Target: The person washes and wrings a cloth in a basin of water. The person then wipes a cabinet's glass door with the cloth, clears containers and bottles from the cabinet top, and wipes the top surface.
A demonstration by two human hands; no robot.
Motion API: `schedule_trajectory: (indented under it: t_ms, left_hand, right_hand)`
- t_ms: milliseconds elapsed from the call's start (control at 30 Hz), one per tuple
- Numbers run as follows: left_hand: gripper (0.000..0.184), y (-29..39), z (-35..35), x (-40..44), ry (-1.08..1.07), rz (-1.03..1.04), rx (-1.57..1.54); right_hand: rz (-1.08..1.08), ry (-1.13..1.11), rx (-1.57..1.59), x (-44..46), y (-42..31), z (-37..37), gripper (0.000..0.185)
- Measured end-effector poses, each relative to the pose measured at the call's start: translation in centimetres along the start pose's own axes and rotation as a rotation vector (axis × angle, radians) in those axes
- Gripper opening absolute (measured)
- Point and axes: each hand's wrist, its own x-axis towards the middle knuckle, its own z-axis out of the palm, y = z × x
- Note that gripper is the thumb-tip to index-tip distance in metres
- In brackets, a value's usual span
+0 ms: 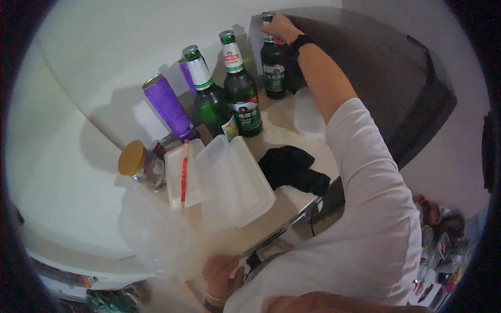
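Right hand [282, 29]: fingers closed about the neck of the far bottle [274, 73], which stands upright at the table's far end, beside a dark panel [365, 68].

Left hand [221, 272]: low, by the near edge of the table [222, 233], well apart from that grip; fingers bent, contents, if any, not to be told.

Nearest the right grip: middle bottle [244, 107]; beyond it, near bottle [210, 107] and purple can [169, 108]. Below the grip: pale tub [309, 115], then black cloth [293, 168]. Farther off: trays [235, 182], red stick [183, 177], jar [148, 171].

Risks, as judged: a high, narrow hold could tip the far bottle if pulled sideways; a swing toward the middle bottle could knock it into its neighbour; the sleeve [360, 141], low over the tub, might drag it.

Obscured: far bottle's upper neck, behind fingers; second can [186, 75], largely behind the near bottle; left palm, turned away; label lettering, too small to read.
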Motion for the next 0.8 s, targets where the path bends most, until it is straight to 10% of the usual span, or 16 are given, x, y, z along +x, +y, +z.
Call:
schedule_trajectory:
  t_ms: [133,233,367,433,800]
  left_hand:
    - [0.025,-0.1,-0.1,-0.1,-0.009,0.003,0.004]
    - [0.026,-0.3,-0.3,-0.3,-0.029,0.001,0.019]
    - [0.026,-0.3,-0.1,-0.3,-0.022,0.009,-0.016]
    - [0.026,-0.2,-0.1,-0.4,-0.027,0.008,-0.014]
    - [0.027,-0.5,0.0,-1.0,-0.028,-0.005,-0.019]
  right_hand:
    - [0.485,-0.144,0.324,1.4,-0.4,-0.2,0.030]
    - [0.251,0.312,0.094,0.7,-1.6,-0.6,0.042]
    - [-0.081,0.247,0.348,-0.9,-7.3,-3.6,0.049]
    - [-0.072,-0.241,0.685,-3.8,-11.1,-5.5,0.051]
    - [-0.069,0.020,0.273,-0.8,-10.0,-1.6,0.039]
